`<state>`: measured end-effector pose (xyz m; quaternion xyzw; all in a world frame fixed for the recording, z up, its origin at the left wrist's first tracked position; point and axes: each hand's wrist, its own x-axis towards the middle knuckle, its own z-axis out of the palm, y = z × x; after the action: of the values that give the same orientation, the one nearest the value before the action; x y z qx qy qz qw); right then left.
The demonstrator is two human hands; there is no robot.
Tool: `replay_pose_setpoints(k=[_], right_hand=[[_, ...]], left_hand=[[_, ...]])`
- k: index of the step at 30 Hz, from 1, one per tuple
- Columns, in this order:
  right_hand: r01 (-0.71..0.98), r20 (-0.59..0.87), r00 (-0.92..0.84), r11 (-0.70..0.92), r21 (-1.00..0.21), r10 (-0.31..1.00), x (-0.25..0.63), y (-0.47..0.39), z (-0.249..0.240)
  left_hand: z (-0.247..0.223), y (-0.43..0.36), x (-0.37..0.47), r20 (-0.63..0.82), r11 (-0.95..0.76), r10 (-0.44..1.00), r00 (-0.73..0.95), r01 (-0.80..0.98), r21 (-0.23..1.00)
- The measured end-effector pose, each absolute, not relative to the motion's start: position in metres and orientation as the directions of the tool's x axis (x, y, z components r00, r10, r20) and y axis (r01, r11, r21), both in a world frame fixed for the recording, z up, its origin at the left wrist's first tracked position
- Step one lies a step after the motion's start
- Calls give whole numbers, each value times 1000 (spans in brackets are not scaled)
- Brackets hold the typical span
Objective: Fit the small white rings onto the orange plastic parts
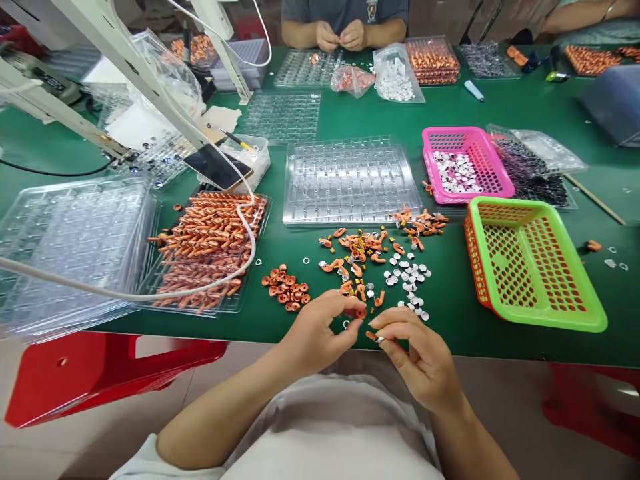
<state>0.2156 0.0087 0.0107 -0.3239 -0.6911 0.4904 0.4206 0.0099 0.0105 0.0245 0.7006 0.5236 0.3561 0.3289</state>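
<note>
My left hand (320,333) is closed at the table's front edge, pinching a small copper-coloured round cup (361,313) between thumb and forefinger. Close beside it, my right hand (423,353) grips a small orange piece with a white part (373,336) in its fingertips; its exact shape is partly hidden. Just beyond my hands lie loose orange curved pieces (357,247), some with yellow bits. White round caps (410,277) are scattered to their right. More copper-coloured cups (287,288) form a group on the left.
A green basket (565,267) and a pink basket (467,133) with white parts stand right. Clear plastic trays (350,180) lie ahead; another tray stack (75,240) is left, beside orange parts (210,233). A white cable (125,291) crosses there. A co-worker's hands (340,35) are opposite.
</note>
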Motion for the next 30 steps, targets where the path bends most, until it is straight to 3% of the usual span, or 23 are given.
replay_pose_setpoints(k=[4, 10, 13, 17, 22, 30], right_hand=[[180, 369, -452, 488, -854, 812, 213, 10, 16], [228, 353, -428, 477, -849, 832, 214, 10, 14], [200, 279, -422, 389, -899, 863, 215, 10, 14], [123, 105, -342, 155, -980, 934, 218, 9, 15], [118, -137, -328, -104, -988, 935, 220, 13, 14], [181, -246, -334, -194, -964, 910, 221, 21, 13]], left_hand=[[25, 15, 22, 210, -299, 947, 242, 430, 852], [23, 16, 24, 174, -276, 946, 274, 396, 876], [22, 15, 24, 115, -209, 962, 249, 397, 893], [21, 17, 21, 70, -153, 970, 232, 362, 919], [21, 18, 17, 70, -159, 959, 274, 319, 934], [19, 18, 19, 189, -331, 902, 388, 342, 880]])
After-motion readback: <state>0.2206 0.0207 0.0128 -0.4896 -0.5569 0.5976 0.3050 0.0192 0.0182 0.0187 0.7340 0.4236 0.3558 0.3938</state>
